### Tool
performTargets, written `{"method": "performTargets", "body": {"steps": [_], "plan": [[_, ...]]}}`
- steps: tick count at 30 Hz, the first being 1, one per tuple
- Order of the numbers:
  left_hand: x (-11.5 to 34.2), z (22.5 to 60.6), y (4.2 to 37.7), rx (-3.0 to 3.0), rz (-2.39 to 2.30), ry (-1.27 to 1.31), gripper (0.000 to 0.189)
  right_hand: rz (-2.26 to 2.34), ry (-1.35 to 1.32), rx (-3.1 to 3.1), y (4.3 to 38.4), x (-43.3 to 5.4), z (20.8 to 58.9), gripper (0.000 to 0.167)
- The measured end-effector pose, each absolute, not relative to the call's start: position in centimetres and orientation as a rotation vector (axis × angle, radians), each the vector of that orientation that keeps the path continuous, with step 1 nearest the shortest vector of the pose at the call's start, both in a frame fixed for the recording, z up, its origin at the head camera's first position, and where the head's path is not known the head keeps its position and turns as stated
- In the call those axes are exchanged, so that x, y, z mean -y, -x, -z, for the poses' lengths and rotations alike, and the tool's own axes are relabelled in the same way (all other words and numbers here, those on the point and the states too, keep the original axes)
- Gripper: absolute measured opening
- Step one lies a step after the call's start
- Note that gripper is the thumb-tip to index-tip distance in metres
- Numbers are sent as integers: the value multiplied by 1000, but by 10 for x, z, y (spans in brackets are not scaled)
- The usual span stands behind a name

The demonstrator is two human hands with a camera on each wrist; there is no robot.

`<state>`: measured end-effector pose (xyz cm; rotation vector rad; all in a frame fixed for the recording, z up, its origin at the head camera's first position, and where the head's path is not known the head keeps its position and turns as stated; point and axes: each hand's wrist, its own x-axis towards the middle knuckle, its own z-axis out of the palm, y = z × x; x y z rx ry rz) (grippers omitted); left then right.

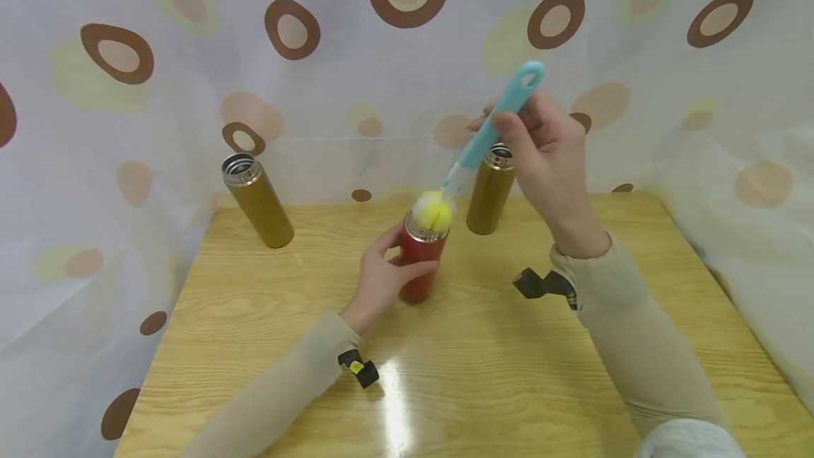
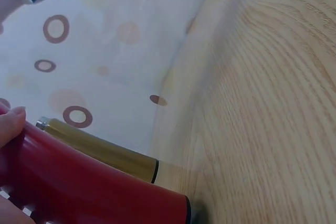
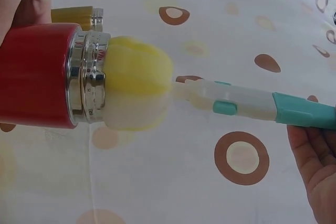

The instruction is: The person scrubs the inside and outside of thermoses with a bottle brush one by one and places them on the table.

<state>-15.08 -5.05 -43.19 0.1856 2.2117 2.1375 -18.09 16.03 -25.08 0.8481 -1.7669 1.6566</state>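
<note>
My left hand (image 1: 380, 280) grips a red thermos flask (image 1: 420, 263) round its body, over the wooden table. The flask has a bare steel mouth and no lid on it; its dark base shows in the left wrist view. Above it my right hand (image 1: 550, 157) pinches the turquoise handle of a bottle brush (image 1: 499, 119) between thumb and fingers. The brush slants down to the left, its yellow and white sponge head (image 3: 137, 82) right at the flask's mouth, bulging out past the steel rim in the right wrist view.
Two gold flasks with open steel mouths stand toward the back of the table (image 1: 286, 373): one gold flask (image 1: 262, 210) at the left, the other gold flask (image 1: 490, 193) behind the brush and right hand. A curtain (image 1: 356, 90) with brown rings hangs behind and along the sides.
</note>
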Motion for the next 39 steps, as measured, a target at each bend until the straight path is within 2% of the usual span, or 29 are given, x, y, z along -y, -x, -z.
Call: {"method": "performTargets", "body": {"steps": [6,18,29,39], "plan": [[53,427,148,-2259,-2113,-215,77,-1650,-812,1794,178,-163,253,34],[57,424,146,-2392,-2089,-305,77,-1677,-772,1758,177,-171,265,37],[59,422,146,-2495,-2001,-267,76,-1777,-802,1675,177,-180,279,20],[60,421,146,-2562,-1969,-290,78,-1852,-797,1662,173,-186,286,14]]}}
